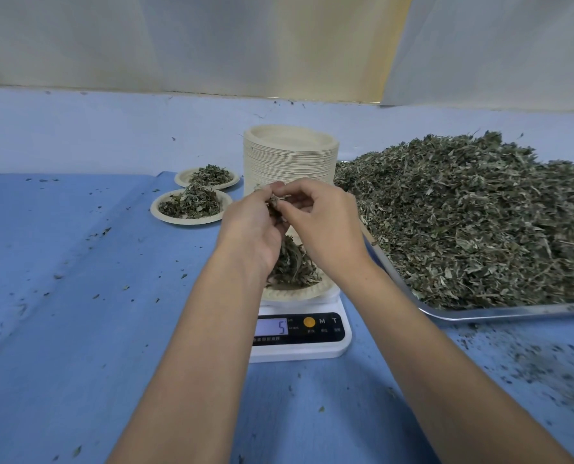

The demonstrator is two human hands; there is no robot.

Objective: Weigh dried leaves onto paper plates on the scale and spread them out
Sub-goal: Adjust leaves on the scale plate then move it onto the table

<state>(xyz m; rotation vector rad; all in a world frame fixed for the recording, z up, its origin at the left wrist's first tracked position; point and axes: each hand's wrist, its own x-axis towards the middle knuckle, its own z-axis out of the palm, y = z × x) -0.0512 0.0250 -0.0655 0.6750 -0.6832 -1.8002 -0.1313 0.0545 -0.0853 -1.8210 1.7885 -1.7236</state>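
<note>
A white digital scale [312,343] sits in front of me, its display reading 5. On it rests a paper plate [295,291] with a small heap of dried leaves [294,266]. Both hands hover above that plate, close together. My left hand [252,226] and my right hand [319,222] pinch a small clump of dried leaves [275,205] between their fingertips. The far part of the plate is hidden behind my hands.
A tall stack of paper plates [290,159] stands behind the scale. Two filled plates [192,205] [208,177] lie to the left. A metal tray [500,311] with a large leaf pile [479,222] fills the right side. Leaf crumbs dot the blue cloth [78,296].
</note>
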